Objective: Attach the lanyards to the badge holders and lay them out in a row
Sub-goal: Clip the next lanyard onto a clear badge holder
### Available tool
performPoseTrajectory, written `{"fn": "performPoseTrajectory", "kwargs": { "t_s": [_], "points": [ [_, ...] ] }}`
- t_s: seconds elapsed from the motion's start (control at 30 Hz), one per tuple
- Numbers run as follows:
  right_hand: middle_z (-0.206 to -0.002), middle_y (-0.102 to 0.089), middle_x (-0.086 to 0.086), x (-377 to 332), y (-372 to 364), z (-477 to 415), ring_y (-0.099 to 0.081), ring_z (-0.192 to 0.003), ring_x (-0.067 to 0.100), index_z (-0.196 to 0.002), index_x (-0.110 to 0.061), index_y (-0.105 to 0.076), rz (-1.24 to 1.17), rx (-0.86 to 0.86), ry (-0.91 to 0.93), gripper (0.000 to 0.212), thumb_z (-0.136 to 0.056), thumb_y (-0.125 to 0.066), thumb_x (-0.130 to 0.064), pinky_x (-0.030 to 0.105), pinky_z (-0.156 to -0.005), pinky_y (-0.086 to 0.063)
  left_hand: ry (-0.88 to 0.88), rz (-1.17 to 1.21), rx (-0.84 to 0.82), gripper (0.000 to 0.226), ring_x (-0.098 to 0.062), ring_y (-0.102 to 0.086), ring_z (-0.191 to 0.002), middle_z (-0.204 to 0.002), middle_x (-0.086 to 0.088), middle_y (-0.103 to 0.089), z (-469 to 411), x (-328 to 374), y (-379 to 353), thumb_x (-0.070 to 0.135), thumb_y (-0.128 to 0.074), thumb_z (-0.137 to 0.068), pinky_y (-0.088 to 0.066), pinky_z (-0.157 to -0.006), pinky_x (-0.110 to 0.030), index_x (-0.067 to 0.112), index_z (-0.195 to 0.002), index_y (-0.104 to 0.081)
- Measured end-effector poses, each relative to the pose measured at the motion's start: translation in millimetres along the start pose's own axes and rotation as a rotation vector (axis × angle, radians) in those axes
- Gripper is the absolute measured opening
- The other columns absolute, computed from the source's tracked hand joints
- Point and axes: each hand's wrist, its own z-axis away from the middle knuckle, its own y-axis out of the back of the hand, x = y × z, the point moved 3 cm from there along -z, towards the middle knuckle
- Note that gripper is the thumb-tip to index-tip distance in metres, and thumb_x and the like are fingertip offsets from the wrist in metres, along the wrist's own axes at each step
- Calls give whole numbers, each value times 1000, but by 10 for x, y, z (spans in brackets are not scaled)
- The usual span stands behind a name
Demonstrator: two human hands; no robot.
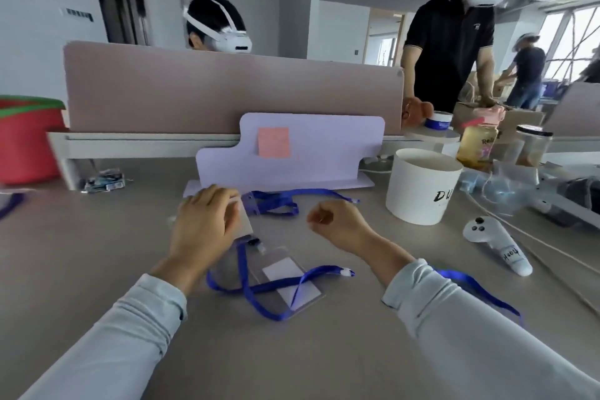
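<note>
My left hand (204,224) is over the far badge holder (244,216), which sits left of centre on the bench (97,253). My left fingers (224,201) are bent down over its left side and hold it; my thumb is hidden. The far lanyard (279,201), blue, is clipped to that holder's top and lies bunched just to the right of it, one end trailing off to the right.

My right hand (341,224) hovers to the right of that lanyard. My right fingers (319,217) are curled into the palm, and I see nothing in them.

Nearer to me, between my forearms, the near badge holder (292,282) lies flat with a white card inside. The near lanyard (246,286) is clipped to its far-left end and loops across it. A third lanyard (480,292) shows from behind my right sleeve.

A white tub (422,185) and a white controller (496,243) lie to the right. A lilac stand (324,146) with a pink note (274,142) is on the far side.
</note>
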Motion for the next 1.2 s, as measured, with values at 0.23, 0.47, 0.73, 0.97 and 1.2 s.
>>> {"fn": "performPoseTrajectory", "kwargs": {
  "t_s": [0.23,0.47,0.73,0.97,1.2],
  "points": [
    [-94,-69,0,-594,-763,-586,-60,-86,13,-88,-15,-68,-32,-117,117,7,-84,-62,-15,22,-79,-46,248,-274,69,29,-33,-62,-68,-79,-9,-64,-32,-846,163,18,-51,-78,-40,-68,-36,14,-101,-68],
    [-83,-67,0,-818,-1212,-1011,-59,-82,18,-77,-12,-66,93,-222,143,10,-85,-60,-15,24,-66,-45,277,-268,111,32,-31,-62,-69,-80,-8,-64,-45,-1111,112,16,-52,-79,-29,-69,-32,14,-107,-68],
    [-106,-67,5,-815,-1357,-1131,-62,-90,24,-110,-18,-66,350,-325,228,32,-90,-45,-6,37,-80,-54,288,-203,71,28,-27,-61,-62,-74,-4,-62,-1,-1133,24,16,-53,-78,-35,-69,-32,15,-102,-69],
    [-90,-62,5,-861,-1359,-1148,-61,-82,24,-85,-8,-70,331,-265,312,14,-85,-58,-16,35,-75,-54,303,-158,58,30,-25,-61,-66,-75,-1,-60,24,-1159,59,20,-51,-81,-35,-71,-33,18,-107,-67],
    [-81,-62,2,-742,-1061,-1116,-61,-80,23,-72,-19,-48,38,-259,257,19,-82,-59,-9,34,-70,-51,281,-99,69,36,-25,-60,-62,-74,-1,-59,26,-1115,79,28,-41,-84,-36,-71,-33,17,-105,-67]
  ]
}}
